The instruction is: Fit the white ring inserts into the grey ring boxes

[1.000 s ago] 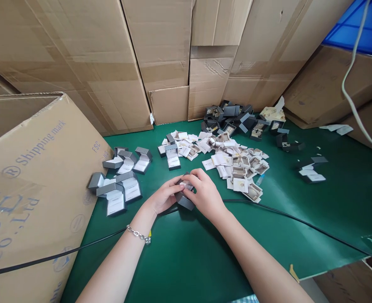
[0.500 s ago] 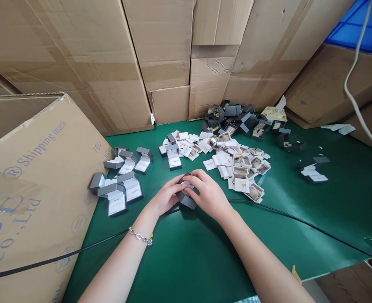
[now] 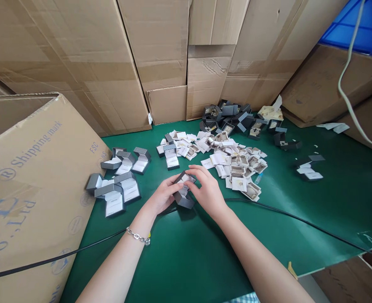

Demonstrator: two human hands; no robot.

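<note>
A small grey hinged jewelry box [image 3: 184,199] with a pale lining is tilted and open between my hands, just above the green table. My left hand [image 3: 164,193] wraps round its left side, with the thumb over the edge. At the far end of the box, my right hand [image 3: 207,191] has its thumb and fingers closed on the rim and white inside. Whether those fingers pinch a separate white insert is hard to make out. Beyond the hands lie a couple of open grey boxes [image 3: 171,158] and a heap of white inserts and cards [image 3: 236,162].
Several open grey boxes [image 3: 123,185] stand at the left beside a large carton [image 3: 41,176]. Dark boxes [image 3: 233,115] are piled at the back. A black cable [image 3: 287,216] crosses the green table [image 3: 173,261]. Tall cartons [image 3: 160,46] wall off the rear.
The box has tilted so that more of its pale inside shows. My right fingers have shifted slightly up along its rim. The view has moved a little.
</note>
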